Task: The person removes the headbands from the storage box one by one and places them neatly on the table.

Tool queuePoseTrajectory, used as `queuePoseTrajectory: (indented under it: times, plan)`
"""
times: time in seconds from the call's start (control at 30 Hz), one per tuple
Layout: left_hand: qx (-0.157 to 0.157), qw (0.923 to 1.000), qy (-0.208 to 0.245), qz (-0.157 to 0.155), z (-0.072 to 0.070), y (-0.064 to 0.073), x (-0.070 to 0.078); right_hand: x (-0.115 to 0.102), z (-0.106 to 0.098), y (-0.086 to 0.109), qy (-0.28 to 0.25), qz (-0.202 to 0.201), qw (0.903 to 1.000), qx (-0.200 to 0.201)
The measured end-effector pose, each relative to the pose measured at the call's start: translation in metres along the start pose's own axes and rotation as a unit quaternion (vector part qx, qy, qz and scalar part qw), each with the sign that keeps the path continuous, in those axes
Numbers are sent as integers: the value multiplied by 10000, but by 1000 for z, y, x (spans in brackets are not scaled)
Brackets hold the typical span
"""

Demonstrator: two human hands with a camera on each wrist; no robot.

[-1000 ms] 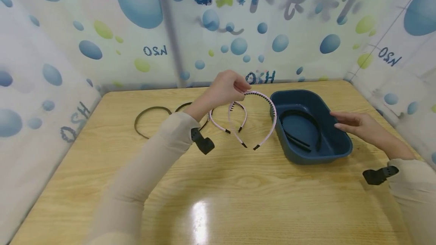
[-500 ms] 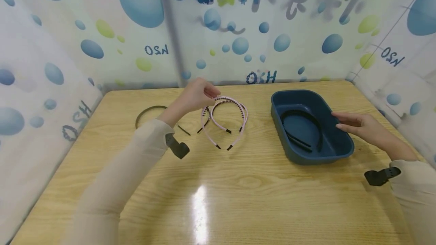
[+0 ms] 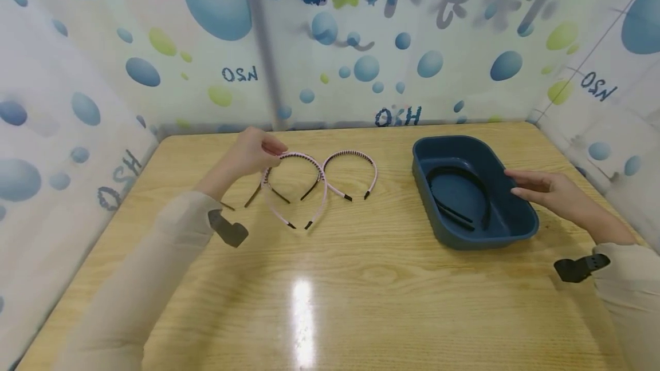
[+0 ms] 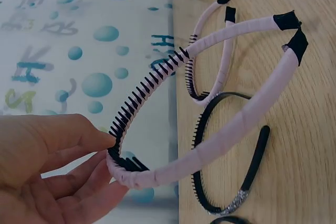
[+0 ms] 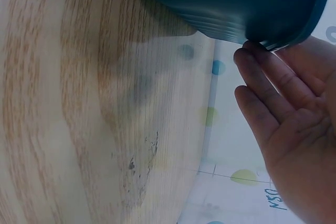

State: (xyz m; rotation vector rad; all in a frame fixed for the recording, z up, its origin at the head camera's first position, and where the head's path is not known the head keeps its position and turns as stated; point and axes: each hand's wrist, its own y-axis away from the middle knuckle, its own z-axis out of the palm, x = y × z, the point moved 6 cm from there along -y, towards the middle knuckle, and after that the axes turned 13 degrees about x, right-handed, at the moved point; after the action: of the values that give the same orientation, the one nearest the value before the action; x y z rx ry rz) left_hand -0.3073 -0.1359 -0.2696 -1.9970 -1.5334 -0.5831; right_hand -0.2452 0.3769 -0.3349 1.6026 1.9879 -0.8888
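Observation:
My left hand (image 3: 248, 154) pinches a pink headband (image 4: 210, 153) with black comb teeth at the top of its arch. The band hangs over the table with its black tips downward. Behind it on the table lies a black headband (image 4: 197, 184) with a silver glittery patch, partly covered in the head view. To its right rests a second pink headband (image 3: 376, 173). My right hand (image 3: 559, 196) touches the rim of a dark blue bin (image 3: 479, 243), fingers fairly straight. Inside the bin lie black headbands (image 3: 487, 205).
The wooden table (image 3: 361, 302) reaches back to a wall (image 3: 309, 56) covered with a bubble pattern. Another thin dark headband (image 3: 227, 206) is mostly hidden behind my left hand and wrist.
My left hand has carried the pink headband leftward from beside the bin, past the other pink one, to above the dark headbands. My right hand stays at the bin.

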Motion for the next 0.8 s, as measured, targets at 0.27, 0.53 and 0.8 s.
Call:
queuePoseTrajectory:
  times: [0.27, 0.53, 0.8]
  plan:
    - [-56, 9995, 58, -306, -20, 12, -24, 3, 0, -1, 44, -7, 10000, 26]
    - [-324, 9978, 61, -573, -31, 23, -42, 2, 0, -1, 18, 22, 10000, 14]
    - [-454, 9969, -64, -632, -39, 34, -58, 1, 0, -1, -14, -26, 10000, 36]
